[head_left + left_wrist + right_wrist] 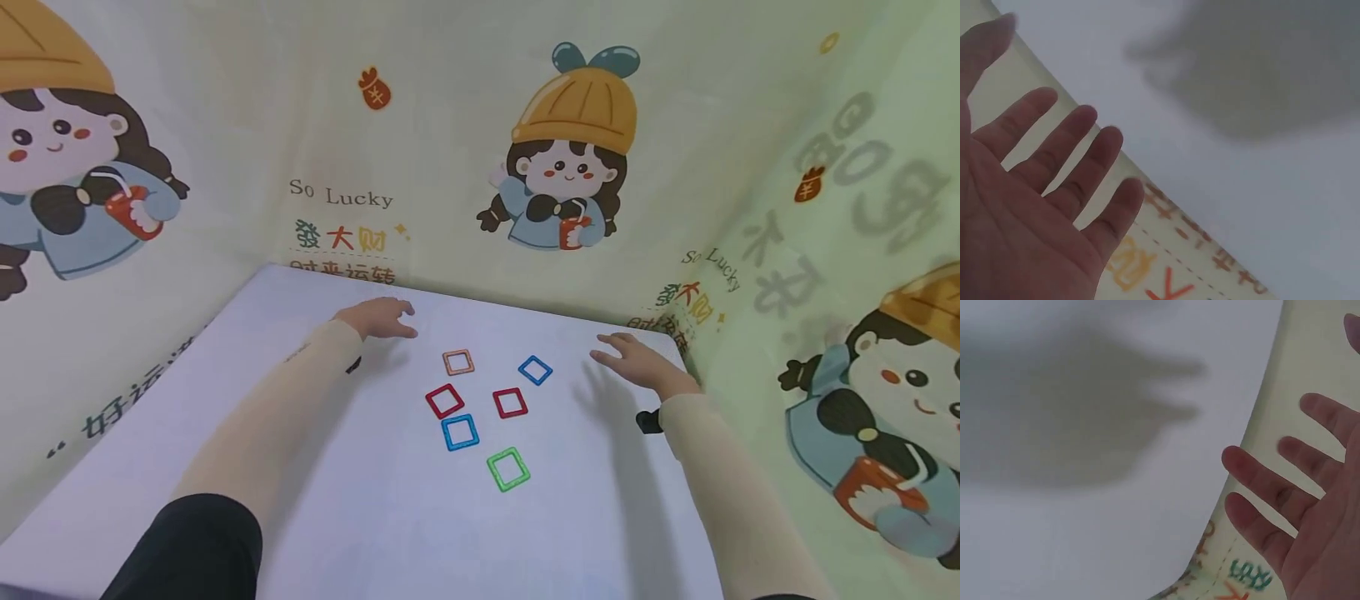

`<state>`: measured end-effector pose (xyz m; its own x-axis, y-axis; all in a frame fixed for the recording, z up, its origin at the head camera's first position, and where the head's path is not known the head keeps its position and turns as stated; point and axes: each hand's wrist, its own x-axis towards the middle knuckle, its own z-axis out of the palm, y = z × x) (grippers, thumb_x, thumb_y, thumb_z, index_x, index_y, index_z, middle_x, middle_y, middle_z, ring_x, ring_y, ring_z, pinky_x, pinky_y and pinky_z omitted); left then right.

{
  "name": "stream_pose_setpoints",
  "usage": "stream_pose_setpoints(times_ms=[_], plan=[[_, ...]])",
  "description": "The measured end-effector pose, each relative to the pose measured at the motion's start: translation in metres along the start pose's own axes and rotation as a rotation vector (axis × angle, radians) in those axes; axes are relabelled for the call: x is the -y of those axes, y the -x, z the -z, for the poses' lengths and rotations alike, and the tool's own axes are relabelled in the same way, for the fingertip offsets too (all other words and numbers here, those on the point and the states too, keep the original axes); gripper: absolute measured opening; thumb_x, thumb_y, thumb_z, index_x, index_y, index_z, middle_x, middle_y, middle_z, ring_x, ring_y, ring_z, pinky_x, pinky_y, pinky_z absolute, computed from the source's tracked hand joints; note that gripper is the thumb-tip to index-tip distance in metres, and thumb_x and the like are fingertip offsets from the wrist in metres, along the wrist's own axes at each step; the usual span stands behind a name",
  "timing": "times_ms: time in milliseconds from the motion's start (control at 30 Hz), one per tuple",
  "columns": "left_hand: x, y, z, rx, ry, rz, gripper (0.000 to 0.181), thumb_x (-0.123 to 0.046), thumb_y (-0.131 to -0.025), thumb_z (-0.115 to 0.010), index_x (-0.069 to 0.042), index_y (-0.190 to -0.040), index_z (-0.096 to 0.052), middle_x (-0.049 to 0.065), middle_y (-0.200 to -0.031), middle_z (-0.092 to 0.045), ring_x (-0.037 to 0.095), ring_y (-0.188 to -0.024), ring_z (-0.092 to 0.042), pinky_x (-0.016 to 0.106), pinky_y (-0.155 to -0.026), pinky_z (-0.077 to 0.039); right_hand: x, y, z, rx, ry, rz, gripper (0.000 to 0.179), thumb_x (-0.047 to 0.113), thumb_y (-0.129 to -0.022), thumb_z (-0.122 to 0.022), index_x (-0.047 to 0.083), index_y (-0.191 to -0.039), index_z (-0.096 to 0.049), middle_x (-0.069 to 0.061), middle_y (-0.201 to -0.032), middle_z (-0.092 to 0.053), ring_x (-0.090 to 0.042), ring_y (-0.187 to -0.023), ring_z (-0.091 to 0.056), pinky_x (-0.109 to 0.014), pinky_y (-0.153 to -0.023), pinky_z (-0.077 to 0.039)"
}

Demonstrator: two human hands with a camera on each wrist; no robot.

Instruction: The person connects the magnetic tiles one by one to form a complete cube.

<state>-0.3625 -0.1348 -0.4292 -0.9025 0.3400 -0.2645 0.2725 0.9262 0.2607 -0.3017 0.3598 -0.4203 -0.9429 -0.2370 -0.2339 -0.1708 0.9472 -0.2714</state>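
The orange square (460,372) lies flat on the white table (360,517), right of the left hand (377,318) and a bit closer to the person. All sides look even. That hand is nearer. The far blue square (543,363) sits left of the right hand (641,367). Both hands' fingers are apart, holding nothing. The table's far edge is near; wide tabletop stretches toward the person.

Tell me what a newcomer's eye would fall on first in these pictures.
The large hatted cartoon figures on the backdrop would probably draw the eye first. Next come six colored square frames lying on the white table. The left hand and right hand hover empty to either side.
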Motion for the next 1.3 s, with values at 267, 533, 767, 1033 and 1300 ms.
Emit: stream_pose_setpoints(times_ms=[267, 533, 767, 1033, 1300], plan=[[-0.047, 0.009, -0.030, 0.124, -0.117, -0.097, 0.046, -0.030, -0.095, -0.075, -0.012, -0.136, -0.063, 0.010, -0.135, -0.065, 0.027, -0.119, -0.059, 0.046, -0.108, -0.049, 0.037, 0.003, -0.021, 0.077, 0.058, 0.050, 0.046, 0.048, -0.102, -0.055, 0.006, -0.109, -0.073, -0.011, -0.102, -0.073, -0.026, -0.090, -0.064, -0.045, -0.080, -0.053], [-0.093, 0.029, -0.051, 0.173, -0.110, -0.263, 0.038, -0.012, -0.091, -0.078, -0.015, -0.127, -0.066, 0.002, -0.123, -0.067, 0.019, -0.109, -0.059, 0.036, -0.097, -0.054, 0.101, 0.012, -0.054, 0.100, 0.160, 0.075, 0.034, 0.049, -0.094, -0.069, 0.017, -0.086, -0.070, 0.003, -0.073, -0.063, -0.017, -0.072, -0.056, -0.031, -0.064, -0.046], [-0.119, 0.048, -0.078, 0.210, -0.147, -0.423, 0.043, -0.011, -0.097, -0.071, -0.028, -0.136, -0.064, -0.005, -0.139, -0.061, 0.015, -0.122, -0.058, 0.036, -0.108, -0.050, 0.139, 0.036, -0.093, 0.112, 0.249, 0.104, 0.041, 0.060, -0.086, -0.073, 0.021, -0.076, -0.068, 0.007, -0.065, -0.060, -0.014, -0.066, -0.055, -0.030, -0.061, -0.045], [-0.125, 0.058, -0.092, 0.191, -0.352, -0.507, 0.047, -0.017, -0.093, -0.079, -0.036, -0.133, -0.064, -0.004, -0.132, -0.057, 0.011, -0.102, -0.060, 0.025, -0.086, -0.056, 0.160, 0.052, -0.116, 0.109, 0.300, 0.169, 0.051, 0.070, -0.077, -0.075, 0.022, -0.068, -0.061, 0.006, -0.056, -0.051, -0.011, -0.057, -0.048, -0.028, -0.056, -0.036], [-0.128, 0.054, -0.096, 0.160, -0.331, -0.503, 0.053, -0.019, -0.084, -0.087, -0.034, -0.130, -0.064, -0.003, -0.130, -0.060, 0.012, -0.109, -0.062, 0.026, -0.087, -0.057, 0.169, 0.056, -0.122, 0.081, 0.279, 0.138, 0.048, 0.065, -0.074, -0.082, 0.018, -0.079, -0.069, 0.006, -0.062, -0.055, -0.013, -0.062, -0.051, -0.030, -0.059, -0.041]])
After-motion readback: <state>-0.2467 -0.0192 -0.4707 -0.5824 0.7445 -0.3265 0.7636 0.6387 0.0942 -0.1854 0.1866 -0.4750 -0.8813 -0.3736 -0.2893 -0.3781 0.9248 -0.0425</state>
